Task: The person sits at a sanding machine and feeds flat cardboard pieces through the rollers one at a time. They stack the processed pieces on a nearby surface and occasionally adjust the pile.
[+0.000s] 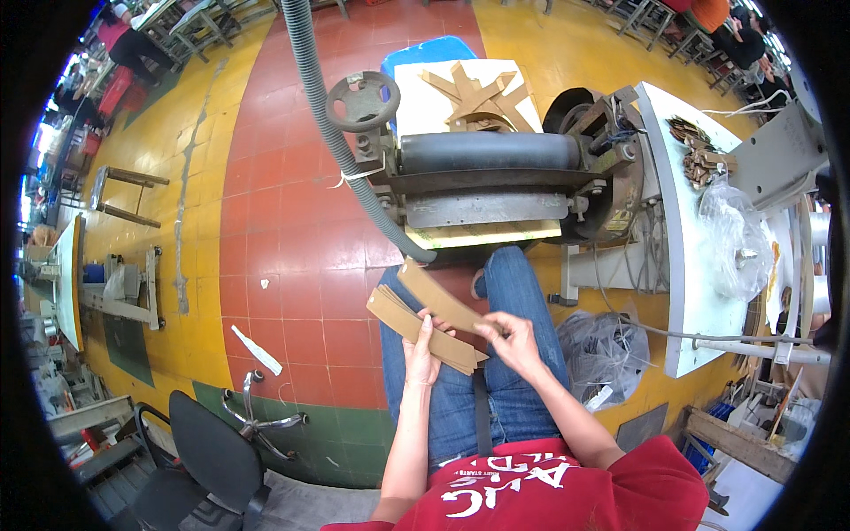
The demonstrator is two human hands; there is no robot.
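Observation:
Above my lap, my left hand (422,352) is closed round a fanned stack of flat tan strips (390,311), its thumb pressed on top. The strips look like leather or card; I cannot tell which. My right hand (516,345) pinches the near end of a single, slightly curved tan strip (436,295). That strip slants up to the left, just beyond the stack and partly overlapping it in view. Both hands are close together, short of the roller machine (487,152).
On a white board (412,99) behind the roller lie several crossed tan strips (478,93). A handwheel (363,100) and grey hose (310,80) flank the machine's left. Rightward, a white table (660,133) carries brown pieces and a plastic bag (735,239). A black chair (208,451) stands lower left.

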